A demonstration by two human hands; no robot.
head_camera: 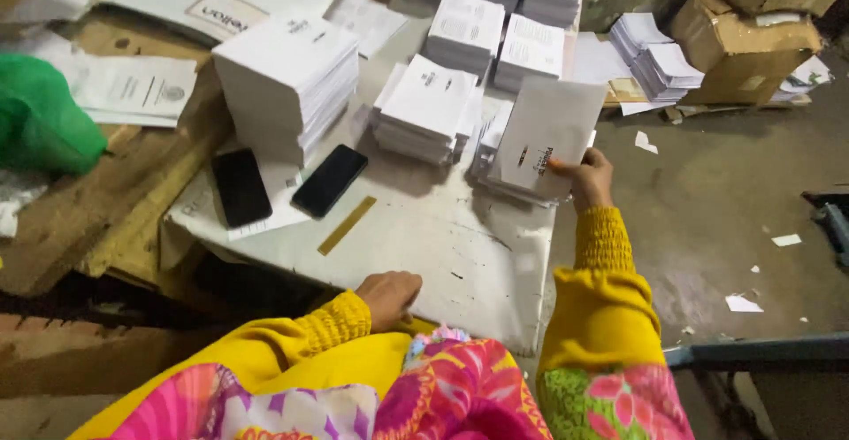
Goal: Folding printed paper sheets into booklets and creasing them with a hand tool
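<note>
1. The right hand (pixel 591 177), in a yellow knitted cuff, is raised over the far right corner of the low table (pixel 424 254). Thumb and fingers are pinched on the lower edge of a white folded sheet (pixel 550 130), which stands tilted above a short pile of like sheets (pixel 495 170).
2. The left hand (pixel 389 297) rests at the near edge of the table, fingers curled under in a loose fist, knuckles on the white cover. It holds nothing that can be seen.
3. A thin brass-coloured ruler (pixel 347 225) lies flat on the table between the left hand and two phones.
4. The two black phones (pixel 240 186) (pixel 330 180) lie face up, side by side, angled apart at the bottom; the left one partly rests on a loose printed sheet.
5. A tall stack of white sheets (pixel 287 77) stands just behind the phones. A lower, fanned stack (pixel 424 108) stands to its right, just beside the pile under the held sheet.
6. Further stacks (pixel 500 24) fill the far end of the table in rows.
7. A green bag (pixel 40 117) sits at the left on brown cardboard.
8. Cardboard boxes (pixel 743 38) stand on the concrete floor at upper right, with more paper piles (pixel 654 55) against them. Paper scraps lie scattered on the floor.
</note>
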